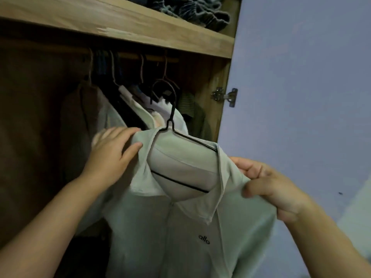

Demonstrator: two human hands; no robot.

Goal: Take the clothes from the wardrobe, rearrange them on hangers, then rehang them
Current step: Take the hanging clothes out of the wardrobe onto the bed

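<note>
A pale green collared shirt [180,237] with a small black logo hangs on a black wire hanger [174,109] in front of the open wardrobe. My left hand [112,151] grips the shirt's left shoulder, thumb under the fabric near the collar. My right hand [267,183] pinches the right shoulder just beside the collar. The hanger's hook points up toward the wooden rail [156,58] and stands below it, free of the rail. The hanger's lower bar shows inside the neck opening.
Several garments [128,105] hang on hangers from the rail inside the dark wardrobe. A wooden shelf [140,27] above carries folded dark clothes [192,11]. A metal hinge [225,96] sits on the wardrobe's right side, with a bluish wall [301,87] beyond.
</note>
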